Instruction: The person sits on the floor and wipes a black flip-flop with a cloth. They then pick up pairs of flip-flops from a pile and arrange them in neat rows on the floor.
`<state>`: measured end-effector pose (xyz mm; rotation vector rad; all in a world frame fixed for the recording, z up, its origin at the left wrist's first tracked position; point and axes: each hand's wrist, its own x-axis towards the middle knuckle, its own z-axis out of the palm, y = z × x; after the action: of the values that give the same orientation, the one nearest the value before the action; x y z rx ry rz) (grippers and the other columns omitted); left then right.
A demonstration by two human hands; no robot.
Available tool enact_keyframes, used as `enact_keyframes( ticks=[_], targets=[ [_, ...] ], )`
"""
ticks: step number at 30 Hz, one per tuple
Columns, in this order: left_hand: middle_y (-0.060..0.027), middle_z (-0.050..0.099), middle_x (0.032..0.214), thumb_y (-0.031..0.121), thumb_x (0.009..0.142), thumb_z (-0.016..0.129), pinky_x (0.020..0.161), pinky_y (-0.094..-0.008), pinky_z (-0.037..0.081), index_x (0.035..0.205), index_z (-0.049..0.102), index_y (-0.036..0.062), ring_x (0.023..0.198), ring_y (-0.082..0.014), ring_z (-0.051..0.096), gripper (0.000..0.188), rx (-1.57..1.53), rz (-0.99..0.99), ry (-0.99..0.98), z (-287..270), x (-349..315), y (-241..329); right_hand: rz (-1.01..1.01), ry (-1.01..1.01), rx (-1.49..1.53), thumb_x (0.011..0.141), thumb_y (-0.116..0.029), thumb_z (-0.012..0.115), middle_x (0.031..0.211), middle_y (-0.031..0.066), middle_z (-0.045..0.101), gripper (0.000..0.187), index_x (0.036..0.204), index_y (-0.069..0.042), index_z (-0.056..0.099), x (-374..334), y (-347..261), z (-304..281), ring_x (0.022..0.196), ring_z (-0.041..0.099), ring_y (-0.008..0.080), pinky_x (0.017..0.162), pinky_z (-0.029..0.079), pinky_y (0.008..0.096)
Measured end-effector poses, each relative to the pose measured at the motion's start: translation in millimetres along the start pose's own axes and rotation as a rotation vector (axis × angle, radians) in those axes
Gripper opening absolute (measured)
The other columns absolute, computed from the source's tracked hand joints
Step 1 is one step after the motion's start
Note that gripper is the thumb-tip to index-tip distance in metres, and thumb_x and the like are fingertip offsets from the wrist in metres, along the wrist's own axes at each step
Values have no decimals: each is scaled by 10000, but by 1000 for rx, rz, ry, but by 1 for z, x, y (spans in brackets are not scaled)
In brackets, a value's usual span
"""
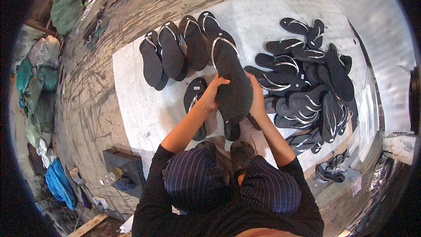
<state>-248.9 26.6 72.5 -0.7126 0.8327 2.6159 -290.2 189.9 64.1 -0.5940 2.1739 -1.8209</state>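
Note:
A black flip-flop (pixel 231 74) with a silver strap is raised in front of me, its strap end pointing away. My left hand (pixel 211 92) grips its left edge, the thumb lying on the footbed. On the opposite edge, my right hand (pixel 257 97) is closed around the side, most of its fingers hidden. Below lie more black soles, partly covered, and I cannot tell whether one is held with it. Beside my left wrist, another flip-flop (pixel 194 91) rests on the white sheet (pixel 131 105). Further off, several flip-flops (pixel 173 55) stand in a row of overlapping pairs.
At the right, a loose heap of black flip-flops (pixel 340 77) lies on the sheet. A dark block (pixel 125 164) sits on the floor to the left. Crumpled grey cloth (pixel 335 169) is at the lower right, and bags (pixel 44 52) line the far left.

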Motion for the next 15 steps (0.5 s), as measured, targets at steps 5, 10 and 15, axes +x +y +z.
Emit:
enact_keyframes(
  ticks=[5,10,15],
  targets=[
    [-99,540,1182,54,775,543,905,-393,465,1284,398,111,1063,-250,553,532,63,94,-67,-9,6,9,228,-140,7,943,-156,498,1173,74,568,357,1282,-48,473,23,-6,-15,1107,489,112,924,389,261],
    [-109,497,1220,42,766,536,915,-361,438,1393,288,132,1090,-228,517,680,214,155,30,-7,28,26,693,-128,699,961,-318,484,1267,89,531,466,1311,-13,442,57,8,-12,1161,477,133,973,357,286],
    [-159,433,1224,100,792,596,918,-353,407,1466,80,113,1088,-230,473,849,575,498,161,-19,86,41,523,-239,295,769,-563,651,1366,228,411,918,1366,60,339,130,39,-9,1244,419,308,1032,321,391]
  ],
)
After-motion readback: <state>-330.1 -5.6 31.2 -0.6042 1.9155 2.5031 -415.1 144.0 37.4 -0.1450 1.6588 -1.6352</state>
